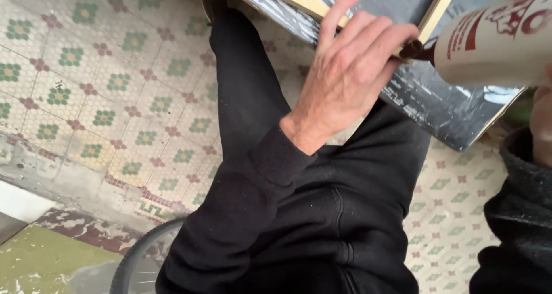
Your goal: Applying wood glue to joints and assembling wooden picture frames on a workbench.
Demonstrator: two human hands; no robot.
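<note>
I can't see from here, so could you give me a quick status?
Left hand resting on framed dark panel. Right hand holding glue bottle, nozzle at frame. Nothing blocking.

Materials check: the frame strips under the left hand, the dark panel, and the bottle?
Frame strips: look like pale unfinished wood, matte with square edges. Dark panel: black sheet with glossy scuffed streaks, maybe painted board or film; unclear. Bottle: seemingly off-white plastic, smooth, with a dark brown nozzle.
</note>
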